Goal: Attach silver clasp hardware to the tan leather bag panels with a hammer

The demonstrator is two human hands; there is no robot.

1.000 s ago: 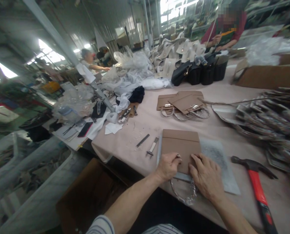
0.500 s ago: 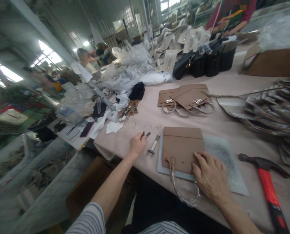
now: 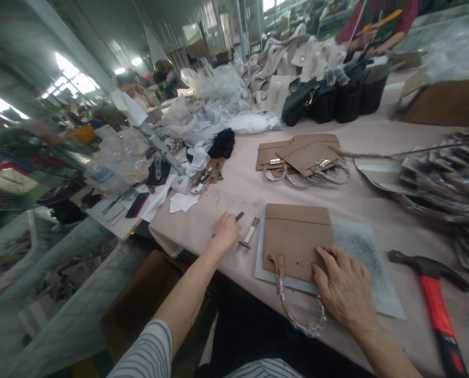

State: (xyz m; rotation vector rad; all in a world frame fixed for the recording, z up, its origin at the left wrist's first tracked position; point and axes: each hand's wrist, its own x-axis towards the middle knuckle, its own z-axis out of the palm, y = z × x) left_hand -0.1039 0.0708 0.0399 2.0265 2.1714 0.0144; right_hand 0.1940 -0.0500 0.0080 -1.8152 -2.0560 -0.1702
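Note:
A brown bag panel (image 3: 297, 231) lies on a pale grey slab (image 3: 362, 262), its plastic-wrapped handle (image 3: 291, 312) looping over the table's front edge. One handle end meets the panel at the left; the other end is hidden beneath my right hand (image 3: 344, 286). That hand rests on the panel's lower right corner, fingers apart and lying on the surface. Left of the slab, my left hand (image 3: 227, 231) is closed low over the table, curled around something mostly hidden. A dark metal strip (image 3: 239, 216) shows beside its fingers. Close by lies a metal fitting with prongs (image 3: 249, 236).
A red-handled claw hammer (image 3: 435, 294) lies at the right. Behind it are stacked wrapped handles (image 3: 439, 184). More brown panels (image 3: 305, 155), black bags (image 3: 332, 100) and plastic wrap (image 3: 218, 94) lie farther back. Across the table is a person in a dark red sleeve (image 3: 407, 26).
My left hand has shifted slightly right and down, and its fingers now cover the small dark piece seen at their tips before. My right hand keeps its place on the panel.

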